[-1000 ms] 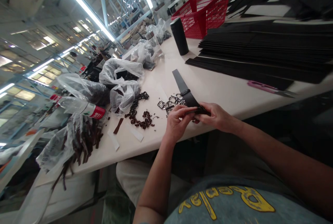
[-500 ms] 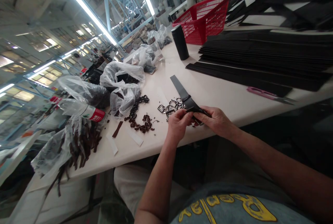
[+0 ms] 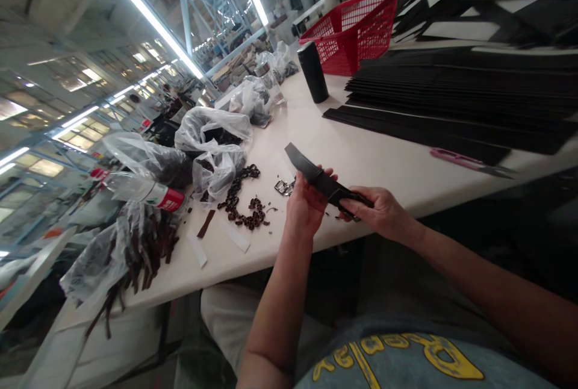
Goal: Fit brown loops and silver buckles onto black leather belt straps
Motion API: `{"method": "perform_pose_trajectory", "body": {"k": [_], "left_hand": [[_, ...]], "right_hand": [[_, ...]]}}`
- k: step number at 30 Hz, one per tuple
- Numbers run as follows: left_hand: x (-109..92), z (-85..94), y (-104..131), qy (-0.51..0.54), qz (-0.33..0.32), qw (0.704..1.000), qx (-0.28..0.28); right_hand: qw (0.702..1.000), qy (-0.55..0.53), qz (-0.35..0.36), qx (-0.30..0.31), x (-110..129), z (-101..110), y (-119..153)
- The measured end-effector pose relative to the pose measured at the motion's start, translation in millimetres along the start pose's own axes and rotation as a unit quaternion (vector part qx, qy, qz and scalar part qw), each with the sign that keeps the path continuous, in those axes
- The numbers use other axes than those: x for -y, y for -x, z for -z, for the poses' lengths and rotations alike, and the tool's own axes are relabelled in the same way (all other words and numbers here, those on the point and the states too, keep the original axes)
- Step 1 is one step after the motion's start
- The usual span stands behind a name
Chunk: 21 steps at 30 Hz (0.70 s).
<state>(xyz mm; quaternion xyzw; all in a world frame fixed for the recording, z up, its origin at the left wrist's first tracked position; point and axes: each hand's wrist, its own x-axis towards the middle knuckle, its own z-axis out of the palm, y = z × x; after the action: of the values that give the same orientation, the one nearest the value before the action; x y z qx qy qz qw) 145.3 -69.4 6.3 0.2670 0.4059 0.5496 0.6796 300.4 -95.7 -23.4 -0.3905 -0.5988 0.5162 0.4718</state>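
Observation:
A black strap (image 3: 329, 186) is held between my two hands above the table's front edge, its free end pointing up and left. My left hand (image 3: 307, 203) is under and around its middle, fingers showing on the far side. At the strap's near end, my right hand (image 3: 377, 211) pinches it between thumb and fingers. Metal buckles (image 3: 283, 187) lie just left of my left hand, partly hidden by it. Further left are small dark brown loops (image 3: 250, 217) in a curved heap.
Black strips (image 3: 451, 94) are stacked at the right, with pink-handled scissors (image 3: 465, 161) in front. Behind stand a red basket (image 3: 356, 31) and a black cylinder (image 3: 313, 73). Plastic bags (image 3: 212, 130), a bottle (image 3: 153, 191) and brown strips (image 3: 144, 238) lie at the left.
My left hand has opened from its pinch and slid up along the strap to support it from below. The strap has shifted slightly down and left, and more buckles are now hidden.

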Motion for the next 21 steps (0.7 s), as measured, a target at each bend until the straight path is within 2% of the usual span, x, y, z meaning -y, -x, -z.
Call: {"method": "perform_pose_trajectory", "body": {"k": [7,12,15,21], "left_hand": [[4,-7.1,12,0.027,-0.023,0.999,-0.036],[20,-5.1,19,-0.009,-0.047,0.999,-0.004],[27,-4.6,19,0.002,-0.034,0.999,0.015],[28,-5.5,22,-0.003,-0.052,0.999,0.008]], "right_hand": [[0.999,0.032,-0.013,-0.02,0,-5,-4],[0.999,0.032,-0.023,-0.025,0,-6,-5],[0.999,0.033,-0.017,-0.022,0,-6,-6],[0.999,0.003,-0.043,-0.003,2,-4,-9]]}}
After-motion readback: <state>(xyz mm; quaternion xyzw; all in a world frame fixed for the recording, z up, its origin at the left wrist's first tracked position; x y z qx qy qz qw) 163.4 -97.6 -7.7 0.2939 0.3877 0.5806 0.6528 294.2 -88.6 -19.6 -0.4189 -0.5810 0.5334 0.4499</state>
